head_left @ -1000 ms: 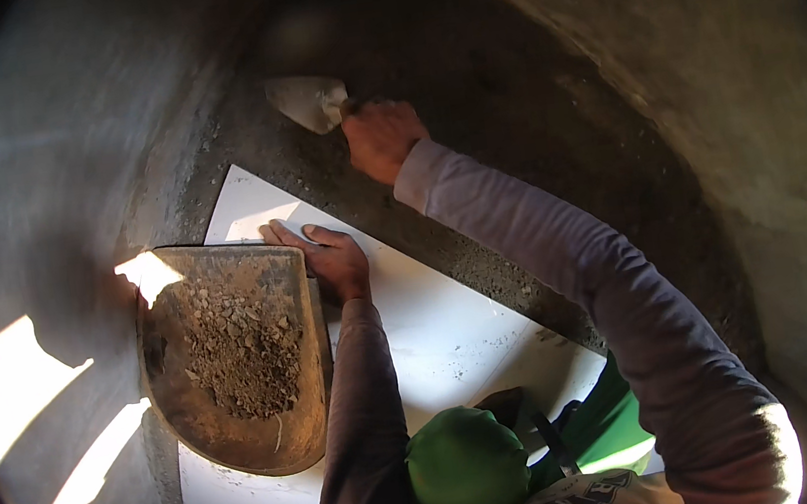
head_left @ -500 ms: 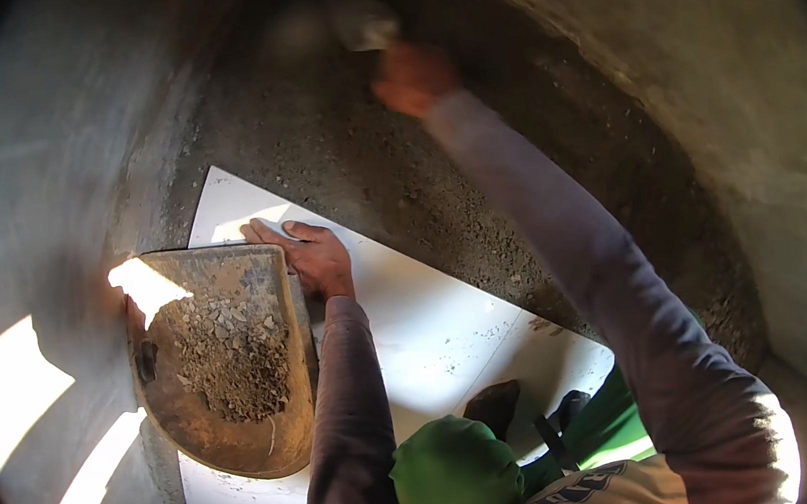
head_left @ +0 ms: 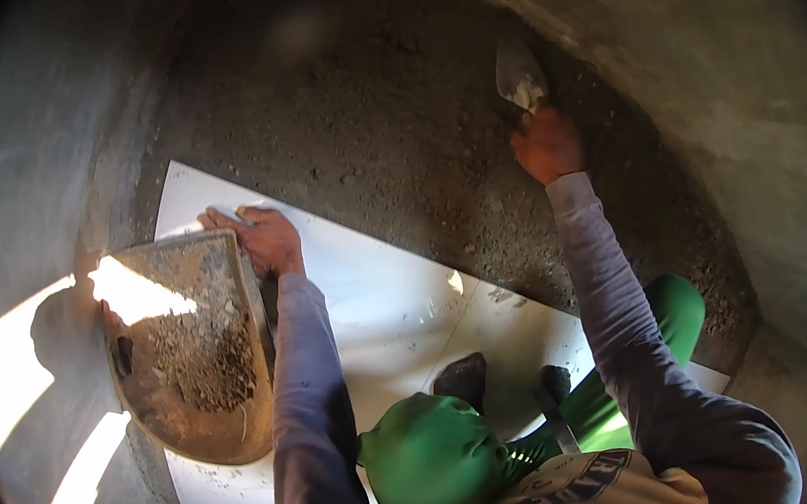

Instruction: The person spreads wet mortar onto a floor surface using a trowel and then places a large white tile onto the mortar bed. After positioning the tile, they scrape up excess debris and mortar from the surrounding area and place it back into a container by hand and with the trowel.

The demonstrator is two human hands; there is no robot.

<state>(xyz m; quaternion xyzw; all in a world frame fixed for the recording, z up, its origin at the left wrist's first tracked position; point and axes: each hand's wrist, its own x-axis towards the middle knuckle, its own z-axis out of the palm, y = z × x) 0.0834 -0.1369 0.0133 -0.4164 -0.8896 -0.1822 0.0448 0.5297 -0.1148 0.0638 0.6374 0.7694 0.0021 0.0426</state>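
Note:
My right hand (head_left: 544, 144) grips a trowel (head_left: 518, 77) whose mortar-smeared blade points up over the rough mortar bed (head_left: 390, 143) at the upper right. My left hand (head_left: 261, 237) rests flat on the white tile (head_left: 380, 305), fingers spread, touching the right rim of a dirty metal pan (head_left: 196, 348) that holds loose sandy mortar. My green trouser knees (head_left: 439, 459) are bent over the lower tiles.
Grey concrete walls curve around on the left (head_left: 24, 198) and right (head_left: 746, 89). Sunlight patches (head_left: 5, 371) fall on the left wall and floor. A dark shoe (head_left: 462, 381) stands on the white tile.
My right hand has swung the trowel from the upper middle of the mortar bed across to the right. My left hand stays on the tile beside the pan.

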